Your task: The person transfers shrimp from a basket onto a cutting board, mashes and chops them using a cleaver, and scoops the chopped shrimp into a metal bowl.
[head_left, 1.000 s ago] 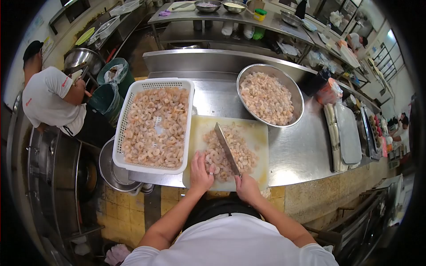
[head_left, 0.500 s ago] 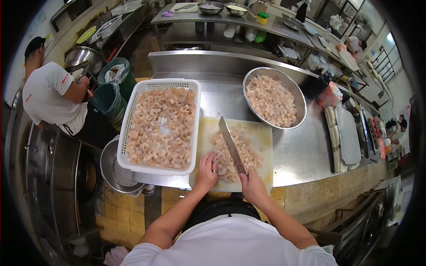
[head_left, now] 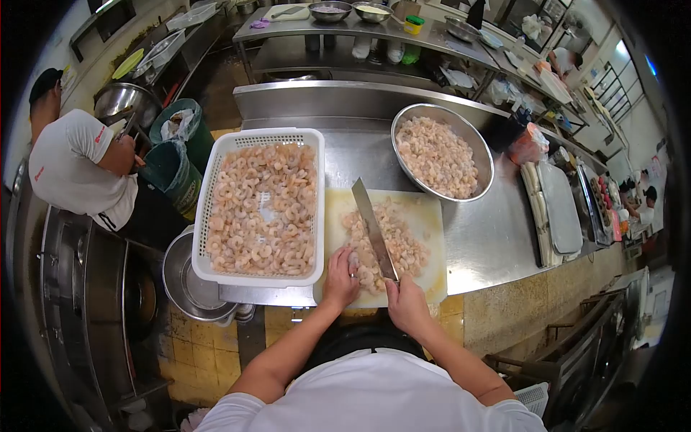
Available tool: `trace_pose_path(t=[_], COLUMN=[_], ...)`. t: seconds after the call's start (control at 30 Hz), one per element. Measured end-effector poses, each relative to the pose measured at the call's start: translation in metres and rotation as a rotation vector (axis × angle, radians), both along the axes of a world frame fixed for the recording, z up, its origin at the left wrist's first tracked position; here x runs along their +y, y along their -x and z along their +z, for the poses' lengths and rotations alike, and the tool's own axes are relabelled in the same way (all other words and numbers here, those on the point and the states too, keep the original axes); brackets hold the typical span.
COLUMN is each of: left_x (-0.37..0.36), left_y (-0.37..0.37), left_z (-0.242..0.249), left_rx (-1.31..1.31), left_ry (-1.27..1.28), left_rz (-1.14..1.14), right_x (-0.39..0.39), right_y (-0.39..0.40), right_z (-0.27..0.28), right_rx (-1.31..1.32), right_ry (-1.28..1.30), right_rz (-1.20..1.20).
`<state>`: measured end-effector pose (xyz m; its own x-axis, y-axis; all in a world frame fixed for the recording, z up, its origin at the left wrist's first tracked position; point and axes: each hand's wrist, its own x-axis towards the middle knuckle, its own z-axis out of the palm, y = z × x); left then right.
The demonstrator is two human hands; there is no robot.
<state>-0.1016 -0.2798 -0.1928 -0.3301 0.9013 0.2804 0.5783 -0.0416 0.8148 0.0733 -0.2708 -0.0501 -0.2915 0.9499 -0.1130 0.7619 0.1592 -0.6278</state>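
My right hand (head_left: 407, 302) is closed round the handle of a large kitchen knife (head_left: 374, 229). The blade points away from me, slanting left over chopped shrimp (head_left: 409, 248) on a pale cutting board (head_left: 432, 214). Left of the blade, my left hand (head_left: 340, 279), with a ring on one finger, is curled at the board's near left part. A greyish peeled shrimp (head_left: 353, 262) shows at its fingertips. Beside the board on the left stands a white perforated basket (head_left: 319, 216) of whole peeled shrimp. A steel bowl (head_left: 491, 169) behind the board on the right holds shrimp pieces.
The steel table (head_left: 482, 252) has a raised back edge. Flat trays (head_left: 560, 209) stand at its right end. A steel pot (head_left: 180, 277) sits below the basket's left side. A co-worker (head_left: 86, 162) stands at left beside lined bins (head_left: 169, 169).
My left hand has shifted slightly right and up against the shrimp. The knife remains in my right hand, at nearly the same slant. The whole view has moved a little.
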Motion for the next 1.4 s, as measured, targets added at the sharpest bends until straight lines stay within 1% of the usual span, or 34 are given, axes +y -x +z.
trace_pose_path(t=[0.03,0.1,0.17,0.23,0.33,0.43,0.53,0.63,0.67,0.7,0.73,0.77,0.83,0.9,1.03,1.13,1.23,1.27,1.3,1.33,1.4], left_x=[0.0,0.0,0.004,0.001,0.0,-0.011,-0.028,-0.028,-0.026,-0.023,-0.021,-0.019,-0.013,-0.006,0.022,0.028,0.018,0.012,0.006,0.002,-0.003], left_y=[0.001,0.001,0.002,0.003,0.003,0.005,-0.005,-0.015,-0.018,-0.022,-0.026,-0.029,-0.031,-0.036,-0.051,-0.054,-0.043,-0.04,-0.037,-0.034,-0.027], left_z=[-0.001,-0.003,-0.004,-0.005,-0.005,0.006,0.029,0.031,0.03,0.029,0.028,0.026,0.021,0.011,0.02,0.02,0.036,0.032,0.025,0.019,0.014], left_rx=[-0.006,-0.035,-0.053,-0.065,-0.103,0.092,0.233,0.326,0.333,0.342,0.35,0.36,0.383,0.396,0.4,0.396,0.168,0.178,0.188,0.197,0.234], left_ry=[0.0,-0.005,-0.02,-0.026,-0.02,0.019,0.192,0.244,0.271,0.295,0.32,0.33,0.348,0.321,0.356,0.291,0.262,0.241,0.217,0.189,0.197], left_rz=[-0.003,0.001,0.01,0.018,0.009,-0.083,-0.19,-0.214,-0.187,-0.161,-0.14,-0.132,-0.11,-0.071,0.017,0.059,0.0,0.017,0.033,0.05,-0.001], right_x=[-0.003,-0.001,0.006,0.007,0.008,0.013,0.014,0.015,0.019,0.023,0.026,0.031,0.051,0.056,0.058,0.049,0.026,0.02,0.012,0.006,0.012], right_y=[-0.001,0.0,0.003,0.007,0.0,-0.013,-0.028,-0.045,-0.051,-0.058,-0.06,-0.066,-0.065,-0.066,-0.072,-0.076,-0.085,-0.087,-0.09,-0.093,-0.095], right_z=[-0.01,-0.049,-0.064,-0.066,-0.058,-0.045,-0.013,0.008,-0.01,-0.041,-0.051,-0.056,-0.051,-0.034,0.011,0.031,0.021,0.019,0.006,-0.019,-0.062], right_rx=[-0.001,-0.038,-0.053,-0.051,-0.002,0.143,0.177,0.17,0.096,0.023,-0.05,-0.025,0.028,0.063,0.099,0.157,0.143,0.085,0.052,0.02,-0.011], right_ry=[-0.038,0.0,0.025,0.059,0.059,0.182,0.197,0.065,0.043,0.019,-0.005,0.028,0.09,0.13,0.104,0.148,0.169,0.229,0.213,0.193,0.167], right_rz=[0.011,0.031,0.021,-0.025,0.031,-0.02,-0.12,-0.092,-0.057,-0.024,0.005,0.005,0.009,-0.003,-0.013,-0.027,-0.009,0.023,0.028,0.033,0.0])
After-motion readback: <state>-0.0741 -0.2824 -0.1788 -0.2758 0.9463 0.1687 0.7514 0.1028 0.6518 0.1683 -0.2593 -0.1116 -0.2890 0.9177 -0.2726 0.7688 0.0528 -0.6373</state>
